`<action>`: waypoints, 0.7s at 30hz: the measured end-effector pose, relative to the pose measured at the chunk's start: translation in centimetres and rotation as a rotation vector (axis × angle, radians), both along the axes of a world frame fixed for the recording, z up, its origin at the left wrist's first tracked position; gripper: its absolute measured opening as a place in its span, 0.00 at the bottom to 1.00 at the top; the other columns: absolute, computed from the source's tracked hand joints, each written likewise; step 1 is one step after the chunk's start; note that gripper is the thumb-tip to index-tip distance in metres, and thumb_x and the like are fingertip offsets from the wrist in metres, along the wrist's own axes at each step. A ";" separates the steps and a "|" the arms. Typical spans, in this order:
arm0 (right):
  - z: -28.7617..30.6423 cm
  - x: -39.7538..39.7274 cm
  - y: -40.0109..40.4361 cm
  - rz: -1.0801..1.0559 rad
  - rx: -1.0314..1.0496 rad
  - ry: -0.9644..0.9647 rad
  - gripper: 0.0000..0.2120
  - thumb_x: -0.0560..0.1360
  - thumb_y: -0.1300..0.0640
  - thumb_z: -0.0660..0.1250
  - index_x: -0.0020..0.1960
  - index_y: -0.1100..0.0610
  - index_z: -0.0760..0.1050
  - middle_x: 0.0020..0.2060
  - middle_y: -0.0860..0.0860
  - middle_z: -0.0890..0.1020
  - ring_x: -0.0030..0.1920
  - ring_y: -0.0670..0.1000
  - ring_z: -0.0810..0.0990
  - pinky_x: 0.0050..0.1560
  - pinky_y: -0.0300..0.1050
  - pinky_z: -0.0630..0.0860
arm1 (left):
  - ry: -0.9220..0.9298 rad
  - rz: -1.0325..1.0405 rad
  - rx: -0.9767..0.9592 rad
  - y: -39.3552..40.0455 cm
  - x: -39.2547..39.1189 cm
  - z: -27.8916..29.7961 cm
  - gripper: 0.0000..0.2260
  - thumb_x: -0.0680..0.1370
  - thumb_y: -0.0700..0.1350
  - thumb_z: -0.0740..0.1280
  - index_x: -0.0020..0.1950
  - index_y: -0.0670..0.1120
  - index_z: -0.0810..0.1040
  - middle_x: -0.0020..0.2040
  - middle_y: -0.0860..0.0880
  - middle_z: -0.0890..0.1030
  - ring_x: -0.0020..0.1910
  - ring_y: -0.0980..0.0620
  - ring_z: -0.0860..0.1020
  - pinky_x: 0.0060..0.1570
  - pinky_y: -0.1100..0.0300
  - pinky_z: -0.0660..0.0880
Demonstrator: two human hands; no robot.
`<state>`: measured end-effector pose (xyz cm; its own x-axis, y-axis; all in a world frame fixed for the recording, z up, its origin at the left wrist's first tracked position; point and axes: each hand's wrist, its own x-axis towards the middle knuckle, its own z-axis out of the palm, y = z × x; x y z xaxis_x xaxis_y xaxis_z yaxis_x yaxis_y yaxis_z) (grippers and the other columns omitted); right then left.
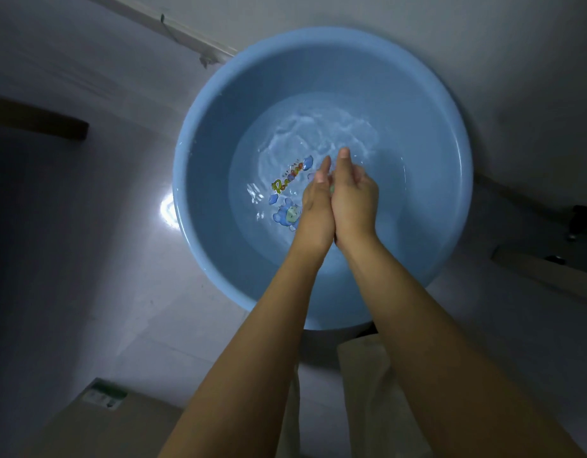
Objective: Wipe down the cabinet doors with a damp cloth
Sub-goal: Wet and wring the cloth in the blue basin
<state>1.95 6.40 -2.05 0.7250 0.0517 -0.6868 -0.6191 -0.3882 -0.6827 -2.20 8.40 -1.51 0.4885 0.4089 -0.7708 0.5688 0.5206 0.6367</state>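
Observation:
A round blue plastic basin (186,153) stands on the floor, holding shallow rippling water (318,133) over a cartoon print on its bottom. My left hand (315,206) and my right hand (353,200) are pressed together palm to palm just above the water, near the basin's middle. A small greenish sliver of the cloth (332,189) shows in the gap between them; the rest of it is hidden. My right hand's fingers curl round it. One finger of my left hand points forward. No cabinet door is in view.
The basin sits on a pale tiled floor (104,259) with a bright reflection at its left rim. A cardboard box (97,421) lies at the lower left, and a dark wooden piece (37,122) at the left. Wooden planks and a dark fitting (583,223) lie at the right.

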 end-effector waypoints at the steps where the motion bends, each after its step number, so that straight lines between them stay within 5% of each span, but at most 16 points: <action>1: 0.0 0.1 0.1 0.006 -0.015 0.011 0.21 0.80 0.47 0.60 0.30 0.52 0.73 0.31 0.50 0.82 0.38 0.51 0.83 0.45 0.46 0.79 | -0.005 0.008 -0.019 0.1 0.0 0.0 0.21 0.85 0.53 0.44 0.75 0.52 0.63 0.69 0.56 0.69 0.65 0.62 0.69 0.64 0.73 0.65; 6: 0.1 0.5 0.4 0.013 -0.047 0.029 0.25 0.79 0.49 0.62 0.23 0.53 0.73 0.23 0.46 0.78 0.32 0.47 0.79 0.38 0.41 0.74 | 0.016 0.036 -0.035 0.1 0.2 -0.1 0.22 0.84 0.57 0.44 0.73 0.55 0.68 0.69 0.49 0.74 0.68 0.53 0.71 0.71 0.48 0.64; 9: 0.1 0.5 0.4 0.025 -0.017 0.059 0.28 0.79 0.51 0.61 0.20 0.50 0.74 0.21 0.45 0.77 0.30 0.46 0.78 0.36 0.40 0.73 | 0.001 0.027 -0.017 0.2 0.1 -0.3 0.22 0.83 0.58 0.44 0.72 0.56 0.69 0.69 0.50 0.74 0.67 0.55 0.71 0.70 0.52 0.66; 12: 0.5 0.2 0.0 0.038 -0.012 0.009 0.28 0.81 0.52 0.59 0.21 0.51 0.70 0.18 0.42 0.73 0.24 0.39 0.72 0.31 0.35 0.69 | -0.003 0.025 -0.001 0.1 0.0 -0.3 0.22 0.84 0.56 0.44 0.74 0.54 0.66 0.70 0.52 0.71 0.65 0.60 0.70 0.64 0.68 0.66; 17: 0.4 -0.5 -1.0 0.065 0.119 -0.007 0.09 0.81 0.57 0.59 0.44 0.49 0.74 0.41 0.52 0.83 0.39 0.45 0.82 0.39 0.36 0.74 | -0.053 0.124 0.025 -0.5 0.4 0.0 0.21 0.84 0.55 0.45 0.74 0.53 0.65 0.66 0.49 0.75 0.64 0.55 0.74 0.68 0.58 0.67; 21: 0.8 -0.4 -1.4 0.032 0.085 -0.059 0.14 0.81 0.58 0.59 0.39 0.50 0.76 0.32 0.47 0.79 0.31 0.43 0.78 0.37 0.36 0.74 | -0.045 0.180 0.057 -1.2 0.3 0.2 0.23 0.79 0.65 0.49 0.72 0.61 0.64 0.67 0.48 0.73 0.63 0.56 0.74 0.68 0.56 0.67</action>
<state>1.52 4.95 -1.21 0.7611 0.1317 -0.6351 -0.5651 -0.3461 -0.7489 -1.90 7.15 -1.34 0.4368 0.5354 -0.7229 0.4398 0.5739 0.6908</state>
